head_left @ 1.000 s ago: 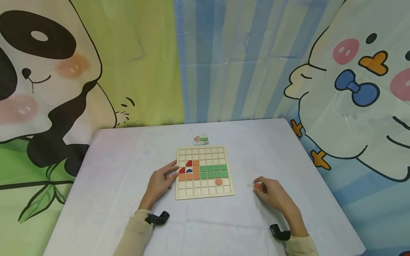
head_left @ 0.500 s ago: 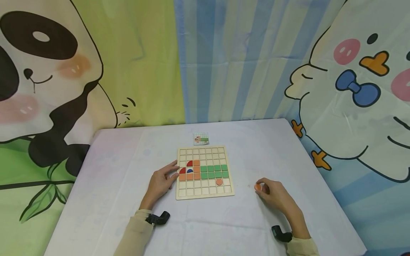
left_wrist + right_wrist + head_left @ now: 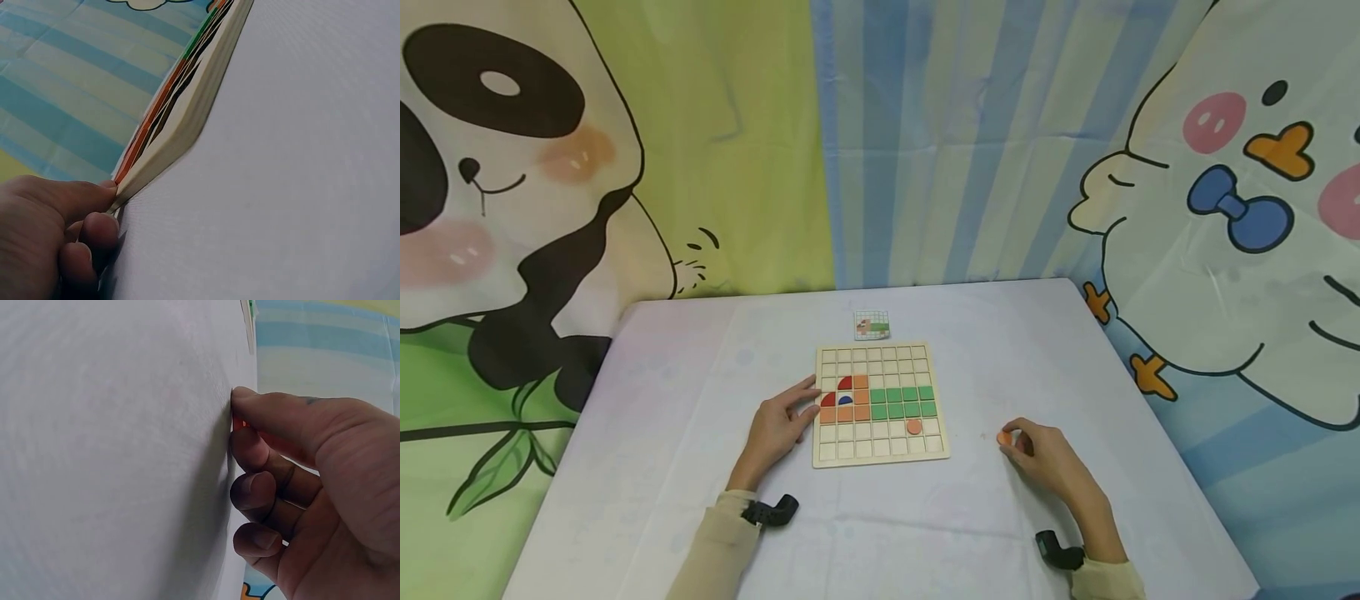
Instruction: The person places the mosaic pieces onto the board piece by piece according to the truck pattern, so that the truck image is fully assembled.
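Note:
On the table lies a pale square grid board (image 3: 880, 450) with coloured pieces in its cells. At its left edge, my left hand (image 3: 775, 429) rests with thumb and index fingertips on the rim, some way apart from each other. The left wrist view has the thumb (image 3: 81, 195) right at the board's edge (image 3: 162, 147), other fingers bent beside it. To the right of the board my right hand (image 3: 1041, 454) pinches a small orange piece (image 3: 1003, 437) between thumb and index finger, low over the cloth. In the right wrist view those fingers mostly hide this orange piece (image 3: 238, 422).
Green squares (image 3: 902, 402), orange squares (image 3: 861, 397), red quarter-circles (image 3: 845, 383) and a blue half-circle (image 3: 845, 400) fill part of the grid. An orange disc (image 3: 913, 427) sits lower right on it. A small pattern card (image 3: 872, 326) lies behind the board on the white cloth.
My right hand has shifted very slightly to the right, and more of the orange piece shows at its fingertips. My left hand stays at the board's edge.

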